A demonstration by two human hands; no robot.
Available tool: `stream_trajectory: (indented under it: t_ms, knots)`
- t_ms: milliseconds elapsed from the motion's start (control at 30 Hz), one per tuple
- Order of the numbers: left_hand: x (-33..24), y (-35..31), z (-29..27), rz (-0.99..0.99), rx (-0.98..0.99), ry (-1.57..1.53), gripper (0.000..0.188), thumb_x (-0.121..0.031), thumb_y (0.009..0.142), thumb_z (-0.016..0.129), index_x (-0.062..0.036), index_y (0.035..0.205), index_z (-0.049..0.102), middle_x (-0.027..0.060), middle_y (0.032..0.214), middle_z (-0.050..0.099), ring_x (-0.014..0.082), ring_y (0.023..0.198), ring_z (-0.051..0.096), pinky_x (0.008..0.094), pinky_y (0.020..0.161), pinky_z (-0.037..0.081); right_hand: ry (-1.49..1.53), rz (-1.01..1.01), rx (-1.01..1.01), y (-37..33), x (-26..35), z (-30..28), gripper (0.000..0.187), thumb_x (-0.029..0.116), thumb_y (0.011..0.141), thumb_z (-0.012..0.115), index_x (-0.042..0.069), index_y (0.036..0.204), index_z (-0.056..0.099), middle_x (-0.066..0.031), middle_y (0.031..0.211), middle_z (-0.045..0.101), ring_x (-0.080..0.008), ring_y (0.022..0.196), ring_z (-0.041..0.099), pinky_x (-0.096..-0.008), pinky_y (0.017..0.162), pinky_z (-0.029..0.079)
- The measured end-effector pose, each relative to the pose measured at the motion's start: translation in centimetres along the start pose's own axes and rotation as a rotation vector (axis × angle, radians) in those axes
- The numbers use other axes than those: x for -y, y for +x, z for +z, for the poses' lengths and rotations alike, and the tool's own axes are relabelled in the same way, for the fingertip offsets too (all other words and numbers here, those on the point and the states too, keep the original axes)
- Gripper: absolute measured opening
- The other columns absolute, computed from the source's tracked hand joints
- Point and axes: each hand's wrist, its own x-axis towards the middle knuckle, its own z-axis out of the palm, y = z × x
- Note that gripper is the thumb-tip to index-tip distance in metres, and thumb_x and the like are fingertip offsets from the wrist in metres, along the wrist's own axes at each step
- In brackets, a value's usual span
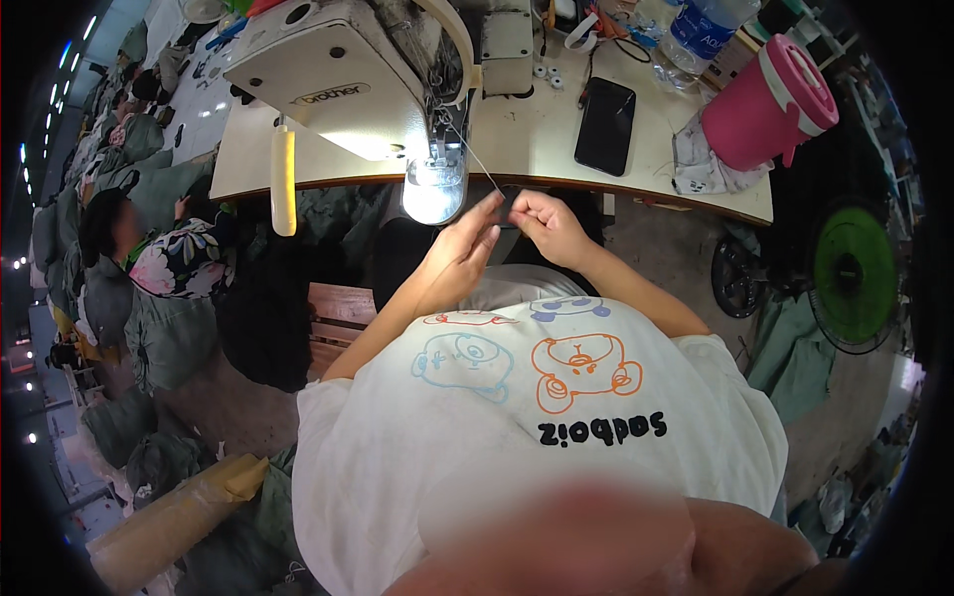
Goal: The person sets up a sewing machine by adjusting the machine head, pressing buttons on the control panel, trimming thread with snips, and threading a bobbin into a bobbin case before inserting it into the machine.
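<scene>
A pale thread (480, 157) runs taut from the head of a white sewing machine (343, 99) down to the fingertips of my left hand (465, 238). Those fingertips are pressed together on it. Close beside them, a small gap to the right, my right hand (553, 228) is closed in a pinch. What lies between its fingers is too small to make out. Both hands are in front of the table's near edge, over my lap. The machine's lamp lights a bright round end (434, 189) just left of the thread.
On the table (527, 139) lie a black phone (605, 126), a pink lidded jug (760, 109) on a cloth and a water bottle (701, 40). A yellow handle (284, 184) hangs left of the machine. A green fan (850, 273) stands right. Another person (179, 258) sits among cloth bundles at left.
</scene>
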Motion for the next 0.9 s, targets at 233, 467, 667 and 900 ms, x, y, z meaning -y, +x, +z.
stream_trajectory:
  t_ms: [233,467,667,900]
  knots:
    - [-2.9,0.5,0.2,0.264,-0.045,-0.720,0.048,-0.022,0.113,0.042,-0.0018,0.156,0.038,0.0172,0.142,0.058,0.0276,0.139,0.052,0.0459,0.124,0.030,-0.516,0.088,-0.028,-3.3,-7.0,-2.4,0.015,0.015,0.094,0.072,0.001,0.091,0.067,-0.0101,0.078,0.067,-0.0243,0.069,0.063,-0.0397,0.066,0.049]
    - [-0.2,0.0,0.3,0.191,-0.076,-0.805,0.037,-0.020,0.112,0.051,-0.0071,0.078,0.046,-0.0005,0.073,0.043,0.0103,0.069,0.035,0.0311,0.066,0.034,-0.891,0.126,0.385,-1.3,-2.3,-4.1,0.022,0.021,0.089,0.075,0.005,0.104,0.075,-0.0162,0.096,0.072,-0.0377,0.095,0.069,-0.0435,0.083,0.055]
    - [6.7,-2.2,0.4,-0.172,-0.188,-0.441,0.043,-0.021,0.108,0.058,-0.0090,0.067,0.049,-0.0072,0.061,0.042,0.0042,0.058,0.034,0.0283,0.052,0.030,-0.609,-0.085,0.582,1.7,12.0,-5.2,0.034,0.023,0.096,0.077,0.003,0.123,0.073,-0.0099,0.119,0.070,-0.0164,0.093,0.068,-0.0286,0.078,0.056]
    - [14.0,-5.2,-2.9,-0.348,-0.228,-0.322,0.040,-0.020,0.105,0.059,-0.0163,0.067,0.047,-0.0110,0.062,0.037,0.0030,0.054,0.031,0.0262,0.049,0.024,-0.629,-0.341,0.414,2.6,15.3,2.2,0.018,0.011,0.093,0.071,0.002,0.108,0.074,-0.0115,0.107,0.072,-0.0291,0.092,0.069,-0.0375,0.081,0.055]
